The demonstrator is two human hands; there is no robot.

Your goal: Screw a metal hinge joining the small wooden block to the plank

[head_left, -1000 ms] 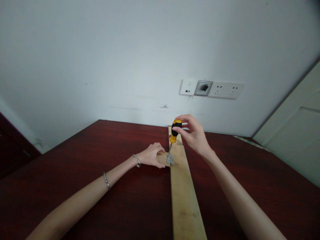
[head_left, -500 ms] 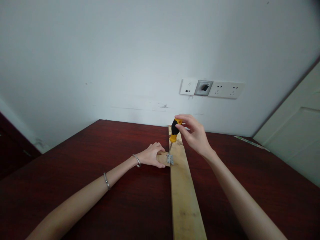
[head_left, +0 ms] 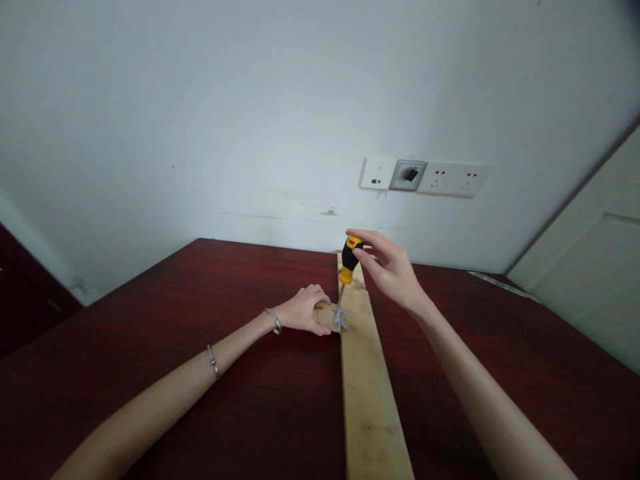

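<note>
Wall [head_left: 200, 100] fills most of the upper frame, whitish, w/ a few scuffs low near ctr. Dark red table [head_left: 210, 293] takes up the bottom half. Pale door [head_left: 595, 260] at the right edge, panel detail partly visible. Long wooden board [head_left: 373, 393] lies flat on the table, running from bottom ctr up toward the wall. Row of wall sockets [head_left: 453, 180] just right of ctr, w/ a dark plug-like thing in the middle plate. Thin patterned strip [head_left: 503, 286] on the table's far right edge.

Left hand [head_left: 303, 311], left of ctr, has thumb + fingers spread around a small wood block [head_left: 326, 320] and hides its left end; block sits right beside the board's left edge. Right hand [head_left: 395, 273], right of ctr, has a fingertip grip on a yellow/black screwdriver [head_left: 353, 255], handle b/w thumb + fingers, shaft angled down-left below the grip. Tip's at the metal hinge [head_left: 341, 319], approx ctr frame, which bridges block + board; too small to tell if it's seated in a screw. Smallest stuff: two silver bangles [head_left: 273, 321] on the left wrist/forearm.
</note>
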